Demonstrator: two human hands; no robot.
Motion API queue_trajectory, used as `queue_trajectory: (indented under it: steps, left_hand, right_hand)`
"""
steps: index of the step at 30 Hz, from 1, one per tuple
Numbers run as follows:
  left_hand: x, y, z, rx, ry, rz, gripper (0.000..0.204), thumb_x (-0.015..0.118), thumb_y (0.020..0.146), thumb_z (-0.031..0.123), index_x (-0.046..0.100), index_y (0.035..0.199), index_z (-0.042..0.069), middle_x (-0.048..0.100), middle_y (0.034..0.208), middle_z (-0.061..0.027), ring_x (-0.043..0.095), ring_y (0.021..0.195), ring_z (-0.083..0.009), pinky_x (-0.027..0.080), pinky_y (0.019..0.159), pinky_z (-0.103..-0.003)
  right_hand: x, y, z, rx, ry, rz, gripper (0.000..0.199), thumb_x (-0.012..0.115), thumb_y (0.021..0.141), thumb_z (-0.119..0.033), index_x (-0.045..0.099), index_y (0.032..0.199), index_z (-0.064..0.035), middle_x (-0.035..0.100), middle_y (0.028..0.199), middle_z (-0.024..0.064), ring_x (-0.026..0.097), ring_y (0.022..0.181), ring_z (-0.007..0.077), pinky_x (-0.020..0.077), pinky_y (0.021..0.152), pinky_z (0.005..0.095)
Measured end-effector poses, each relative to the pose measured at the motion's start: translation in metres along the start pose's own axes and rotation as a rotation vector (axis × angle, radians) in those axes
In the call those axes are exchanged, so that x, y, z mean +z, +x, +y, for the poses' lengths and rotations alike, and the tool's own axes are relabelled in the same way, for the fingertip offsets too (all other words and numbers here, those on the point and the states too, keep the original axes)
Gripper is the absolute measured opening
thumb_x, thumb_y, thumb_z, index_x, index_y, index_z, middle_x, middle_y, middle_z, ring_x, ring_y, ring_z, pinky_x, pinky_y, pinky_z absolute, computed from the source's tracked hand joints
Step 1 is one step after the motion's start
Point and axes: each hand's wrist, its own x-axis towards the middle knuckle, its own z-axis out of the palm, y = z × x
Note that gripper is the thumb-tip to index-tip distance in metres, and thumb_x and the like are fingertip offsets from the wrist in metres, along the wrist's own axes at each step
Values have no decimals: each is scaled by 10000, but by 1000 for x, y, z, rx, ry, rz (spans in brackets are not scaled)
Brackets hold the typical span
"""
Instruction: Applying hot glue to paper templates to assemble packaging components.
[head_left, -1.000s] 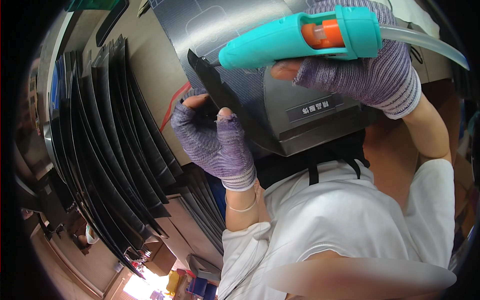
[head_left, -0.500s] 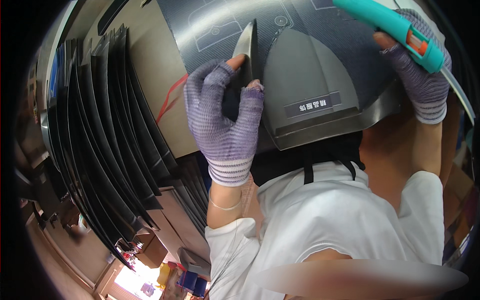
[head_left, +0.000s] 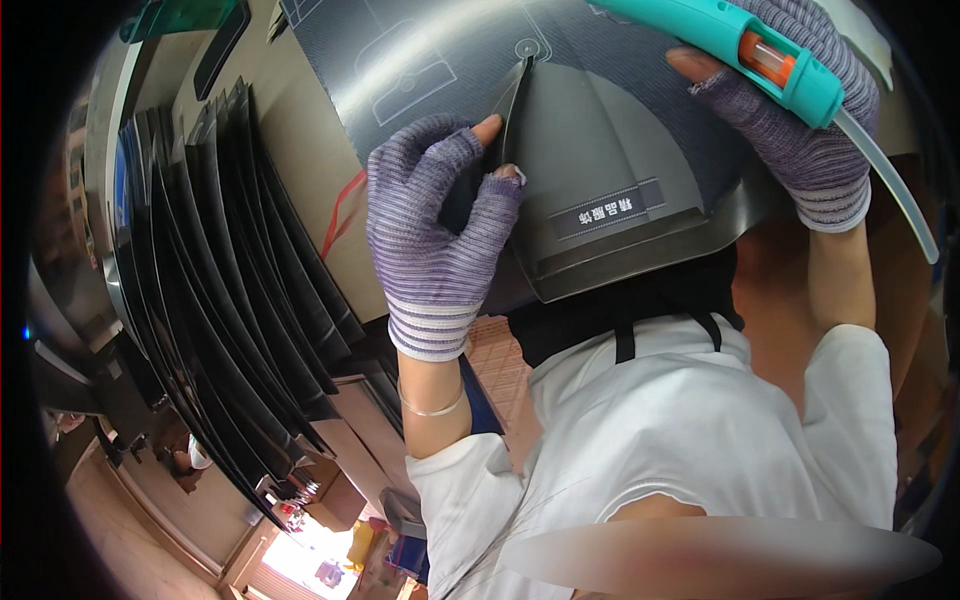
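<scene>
A grey dome-shaped panel [head_left: 590, 140] with a small printed strip lies flat before me, its narrow top pointing away. Along its left side stands a thin dark curved flap [head_left: 516, 105]. My left hand [head_left: 425, 225], in a purple striped glove with bare fingertips, grips this flap between thumb and forefinger; the other fingers curl behind. In my right hand [head_left: 815, 120], gloved alike, is a teal pen-shaped tool [head_left: 690, 25] with an orange part in its window. A pale hose [head_left: 890, 190] leaves its rear end. The tool's front tip lies beyond the picture's top edge.
A dark sheet with printed line drawings [head_left: 350, 60] lies under the panel. To the left, many curved black panels [head_left: 230, 260] stand in a row. A red strip [head_left: 342, 212] lies between them and my left hand. A dark bent edge [head_left: 640, 245] faces my waist.
My right hand and the teal tool have moved left, above the panel's far right. The flap in my left hand now leans against the panel's left edge.
</scene>
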Motion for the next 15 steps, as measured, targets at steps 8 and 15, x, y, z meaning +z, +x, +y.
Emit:
queue_trajectory:
  steps: [8,15]
  left_hand:
    - [-6,5,7,-15,202,-55,253,782,807,174,762,1024,45,637,901,-108,562,871,-248,489,785,-386]
    - [8,-4,2,2,318,-23,193,729,850,199,743,986,64,591,782,-78,539,794,-261,423,756,-404]
  right_hand:
    - [-31,7,12,-15,-160,-284,317,836,825,-223,721,1062,-47,724,929,73,697,822,203,554,743,306]
    - [-17,39,5,-213,-119,-403,340,867,760,-294,703,935,-52,677,861,93,654,793,246,515,744,345]
